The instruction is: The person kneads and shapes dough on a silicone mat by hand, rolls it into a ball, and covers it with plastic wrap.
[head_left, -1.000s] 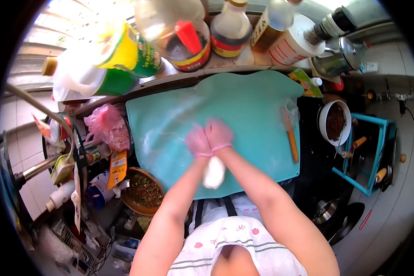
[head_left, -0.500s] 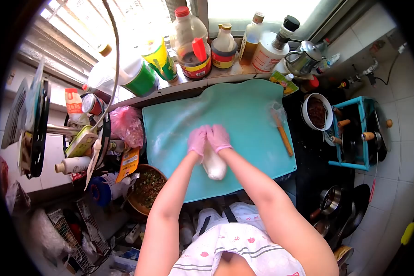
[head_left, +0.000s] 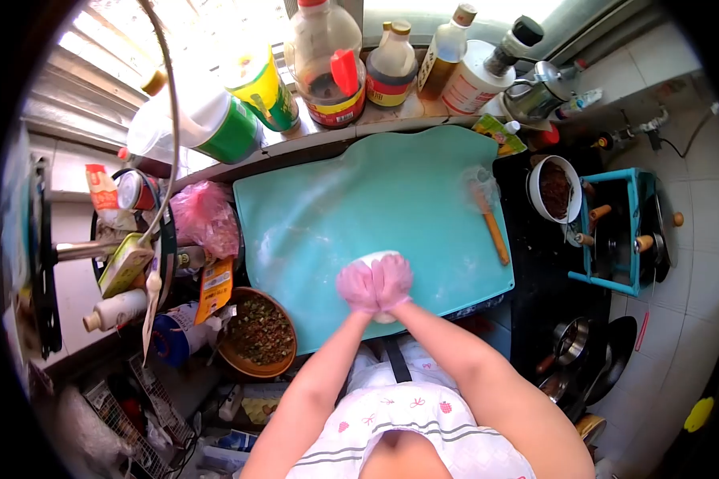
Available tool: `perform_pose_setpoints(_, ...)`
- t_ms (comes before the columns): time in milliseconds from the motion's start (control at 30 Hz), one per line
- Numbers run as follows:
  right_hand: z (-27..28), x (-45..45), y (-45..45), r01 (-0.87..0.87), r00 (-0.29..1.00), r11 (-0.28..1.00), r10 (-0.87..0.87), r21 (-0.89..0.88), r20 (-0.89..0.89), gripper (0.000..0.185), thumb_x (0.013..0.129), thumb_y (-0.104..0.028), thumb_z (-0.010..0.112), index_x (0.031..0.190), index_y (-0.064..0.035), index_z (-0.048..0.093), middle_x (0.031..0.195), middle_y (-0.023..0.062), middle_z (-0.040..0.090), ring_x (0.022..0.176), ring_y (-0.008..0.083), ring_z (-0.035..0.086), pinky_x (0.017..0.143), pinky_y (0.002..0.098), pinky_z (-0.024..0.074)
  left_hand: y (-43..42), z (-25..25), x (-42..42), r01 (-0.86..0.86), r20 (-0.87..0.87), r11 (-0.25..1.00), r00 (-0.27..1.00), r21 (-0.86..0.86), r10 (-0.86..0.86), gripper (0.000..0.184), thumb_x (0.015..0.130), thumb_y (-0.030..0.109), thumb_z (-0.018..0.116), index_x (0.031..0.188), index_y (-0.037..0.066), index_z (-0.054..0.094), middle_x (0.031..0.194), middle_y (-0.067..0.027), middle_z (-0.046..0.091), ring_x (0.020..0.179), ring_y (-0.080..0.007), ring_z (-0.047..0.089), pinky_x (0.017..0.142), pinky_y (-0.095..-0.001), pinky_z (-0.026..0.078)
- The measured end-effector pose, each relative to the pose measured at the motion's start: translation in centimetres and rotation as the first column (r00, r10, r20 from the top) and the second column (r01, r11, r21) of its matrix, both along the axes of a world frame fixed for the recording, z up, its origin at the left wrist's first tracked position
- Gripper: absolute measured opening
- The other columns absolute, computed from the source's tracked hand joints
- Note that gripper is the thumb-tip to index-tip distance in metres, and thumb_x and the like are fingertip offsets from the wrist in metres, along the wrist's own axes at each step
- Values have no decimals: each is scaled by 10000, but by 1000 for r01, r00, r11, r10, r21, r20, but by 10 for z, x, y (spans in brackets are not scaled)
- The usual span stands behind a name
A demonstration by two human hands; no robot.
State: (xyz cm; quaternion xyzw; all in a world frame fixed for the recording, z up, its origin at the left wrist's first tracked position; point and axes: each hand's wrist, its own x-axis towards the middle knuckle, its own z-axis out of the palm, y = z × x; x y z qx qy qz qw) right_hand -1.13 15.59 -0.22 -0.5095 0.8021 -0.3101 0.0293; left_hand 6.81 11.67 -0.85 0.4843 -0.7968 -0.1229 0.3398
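Both hands wear thin pink gloves and press side by side on a lump of white dough [head_left: 378, 257] near the front edge of a turquoise mat [head_left: 311, 215]. My left hand [head_left: 356, 287] has its fingers curled over the dough's left part. Close against it, my right hand [head_left: 393, 281] bears down on the right part, fingers bent. Most of the dough is hidden beneath the gloves; only a strip beyond the fingers and a bit by the wrists show. Pale floury smears mark the mat.
A wooden rolling pin [head_left: 494, 227] lies at the mat's right side. Left of the mat stands a bowl of chopped filling [head_left: 290, 351], with a pink plastic bag [head_left: 204, 219] behind it. Bottles [head_left: 327, 104] line the sill. A white bowl [head_left: 535, 199] sits on the dark stove.
Both hands have moved toward my body along the dough. The dough's near end, which stretched out between my wrists, is now mostly covered by the hands. The view has shifted slightly.
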Motion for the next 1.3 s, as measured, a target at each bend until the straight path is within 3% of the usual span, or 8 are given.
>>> perform_pose_setpoints(567,-10,-73,-153,37,885,942,-187,335,427,361,938,-405,472,861,-86,622,966,168,621,917,386,576,729,495,461,-124,-8,-59,-218,211,931,964,292,159,270,871,335,526,764,87,537,817,-154,586,803,-354,576,660,-492,423)
perform_pose_setpoints(667,25,-74,-157,-105,941,933,-19,344,338,444,952,-449,440,873,-75,666,1010,188,645,992,399,582,824,483,457,-138,56,-67,-243,152,645,969,725,195,310,912,360,472,827,121,648,968,-150,650,954,-358,604,777,-476,467)
perform_pose_setpoints(767,8,-89,-154,-193,860,914,-17,356,510,583,960,-520,347,813,-103,728,982,233,651,958,417,582,898,475,435,-145,-17,-52,-85,301,943,953,322,-17,390,905,403,531,766,76,690,869,-149,681,908,-353,634,775,-444,490)
perform_pose_setpoints(867,19,-81,-122,-180,550,940,-147,289,822,706,961,-588,265,765,-96,732,973,247,642,945,435,569,931,475,407,-131,47,-32,29,-112,535,986,844,123,418,963,435,449,978,139,743,901,-165,692,906,-332,634,835,-446,487)
perform_pose_setpoints(967,53,-76,-83,-193,725,942,-51,273,687,568,964,-510,428,801,-47,715,905,196,657,938,376,587,891,440,434,-108,47,-18,111,-218,468,959,877,180,472,974,472,415,1052,96,690,836,-158,670,846,-317,633,836,-484,463)
perform_pose_setpoints(1133,28,-27,-1,-146,988,969,132,198,81,276,902,-360,563,815,-109,638,871,132,626,860,332,576,757,471,417,-10,41,-7,138,331,990,933,31,-140,282,909,327,546,869,73,661,717,-122,610,700,-346,590,643,-479,437)
perform_pose_setpoints(1200,7,-8,28,-59,998,998,59,-33,-12,253,887,-353,563,806,-115,585,860,107,593,848,321,560,723,458,408,12,57,-1,221,-208,966,959,133,-191,176,878,236,575,789,89,610,719,-119,574,682,-333,551,600,-461,397)
perform_pose_setpoints(1300,7,-10,23,-48,998,998,46,-36,-49,252,881,-362,562,828,-116,559,868,96,557,835,316,533,706,452,397,19,30,3,77,27,974,996,215,-84,248,849,299,598,717,89,605,751,-148,621,698,-365,574,643,-481,423)
